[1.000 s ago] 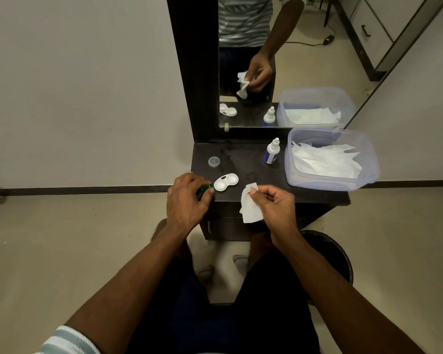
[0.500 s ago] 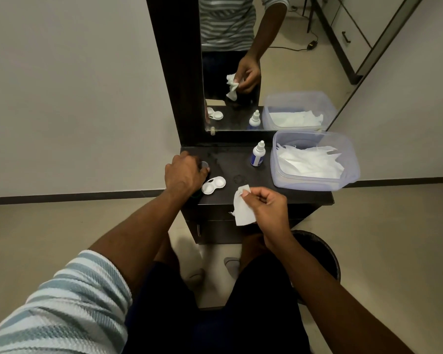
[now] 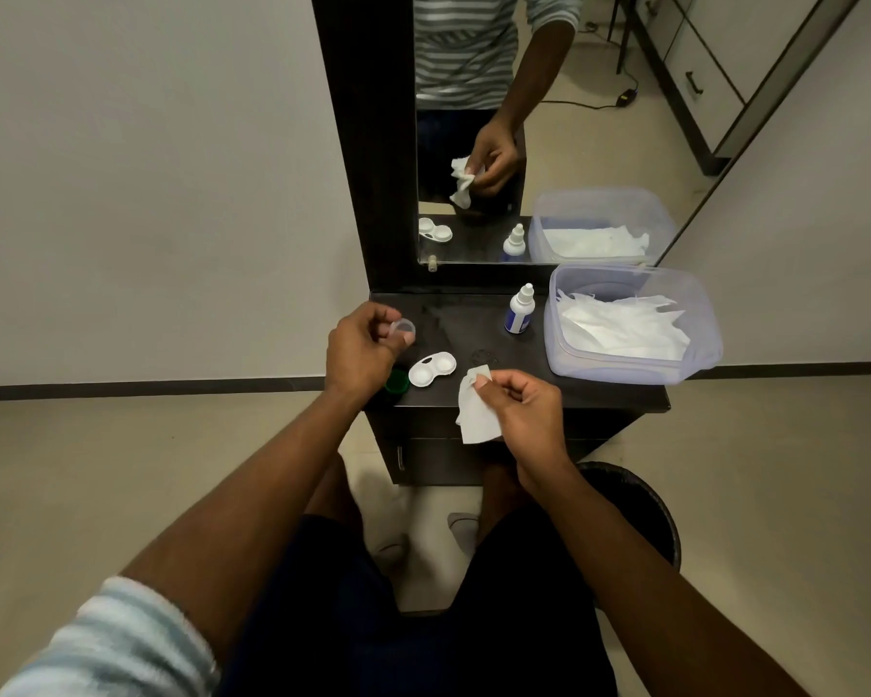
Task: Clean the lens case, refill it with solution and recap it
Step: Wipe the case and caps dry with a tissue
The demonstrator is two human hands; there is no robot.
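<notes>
A white two-well lens case [image 3: 432, 370] lies uncapped on the dark vanity top [image 3: 473, 319]. A green cap [image 3: 397, 382] sits by the table's front left corner, just left of the case. My left hand [image 3: 360, 352] hovers above that corner and pinches a clear cap [image 3: 404, 326] between thumb and fingers. My right hand [image 3: 521, 407] is at the table's front edge, pinching a white tissue [image 3: 476, 412] that hangs down. A small white and blue solution bottle [image 3: 519, 310] stands upright, capped, behind the case.
A clear plastic tub [image 3: 629, 372] of white tissues fills the table's right side. A mirror in a dark frame [image 3: 358, 143] rises behind the table. A black bin [image 3: 644, 500] stands on the floor under my right forearm. My knees are just below the table.
My left hand left the green cap by the table's front left corner, moved back to the clear cap and lifted it. My right hand kept hold of the tissue.
</notes>
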